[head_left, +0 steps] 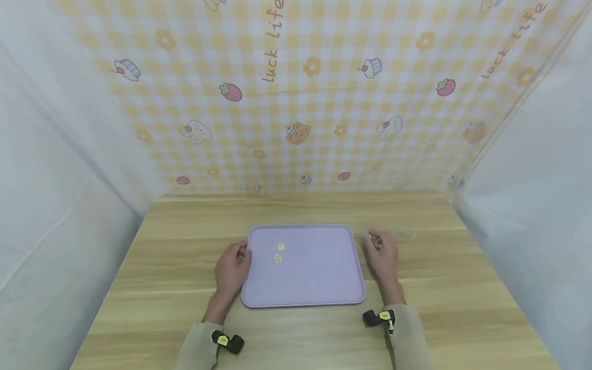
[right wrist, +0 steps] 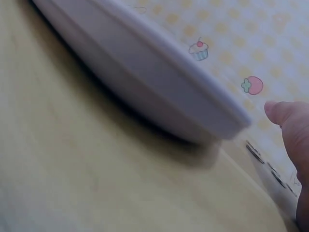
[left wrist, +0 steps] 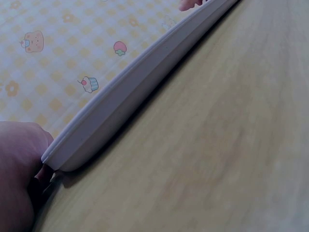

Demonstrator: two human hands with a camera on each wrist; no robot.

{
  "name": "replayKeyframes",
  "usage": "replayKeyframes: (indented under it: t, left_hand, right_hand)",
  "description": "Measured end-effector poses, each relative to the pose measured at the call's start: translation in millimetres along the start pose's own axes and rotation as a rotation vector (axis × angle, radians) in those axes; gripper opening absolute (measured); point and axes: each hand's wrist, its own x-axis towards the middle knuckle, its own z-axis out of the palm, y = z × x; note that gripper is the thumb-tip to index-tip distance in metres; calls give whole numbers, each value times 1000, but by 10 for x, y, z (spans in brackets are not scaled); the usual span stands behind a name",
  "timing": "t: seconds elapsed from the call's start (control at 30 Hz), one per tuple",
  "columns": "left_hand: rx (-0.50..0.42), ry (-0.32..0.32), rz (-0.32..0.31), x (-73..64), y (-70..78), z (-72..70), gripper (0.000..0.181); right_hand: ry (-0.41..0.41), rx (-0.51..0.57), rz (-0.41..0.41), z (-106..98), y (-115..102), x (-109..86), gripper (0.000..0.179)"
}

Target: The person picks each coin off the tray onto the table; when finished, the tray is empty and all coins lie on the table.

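Observation:
A lilac tray (head_left: 319,272) lies flat on the wooden table. Two shiny, pale-gold coin-like discs (head_left: 278,259) rest in its left half, close together. My left hand (head_left: 233,268) grips the tray's left edge, thumb over the rim and fingers beside and under it. To the right of the tray, apart from it, my right hand (head_left: 381,255) hovers low with bent fingers and the thumb (right wrist: 282,112) held away. Several thin discs (right wrist: 255,152) lie on the table by the right hand, seen edge-on in the right wrist view. The right fingertips are partly hidden.
Faint shiny pieces (head_left: 401,234) lie on the table just right of the right hand. A yellow checked cloth (head_left: 296,103) hangs behind the wooden table (head_left: 296,336), with white cloth (head_left: 527,205) at both sides.

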Motion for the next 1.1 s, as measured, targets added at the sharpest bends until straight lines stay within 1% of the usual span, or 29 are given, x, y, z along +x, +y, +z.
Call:
replayKeyframes:
  t: [0.17,0.3,0.4,0.53,0.67,0.77,0.87,1.0,1.1]
  left_hand:
    - [1,-19,-9,-9,-10,4,28]
    - [5,-20,-9,-10,-12,0,28]
    - [10,-21,-5,-14,-16,-2,28]
    - [7,-14,-1,-21,-14,4,28]
    - [4,-4,6,-23,-13,19,28]
    - [8,0,7,-20,-13,28,27]
    - [11,2,5,-17,-10,24,27]
    - [6,0,2,-11,0,4,28]
    - [8,-5,-5,-15,3,-13,28]
  right_hand:
    - [6,-13,60,-82,67,-26,29]
    - [13,-35,100,-156,108,-35,30]
    - [21,-69,108,-216,157,-28,29]
    - [6,-88,129,-317,220,-11,32]
    - [-24,-109,214,-439,287,-12,34]
    - [-31,-122,249,-512,336,-8,34]
    - [-33,-143,218,-544,343,9,31]
    - [-50,-202,154,-536,310,29,29]
    - [-65,-241,140,-524,289,24,30]
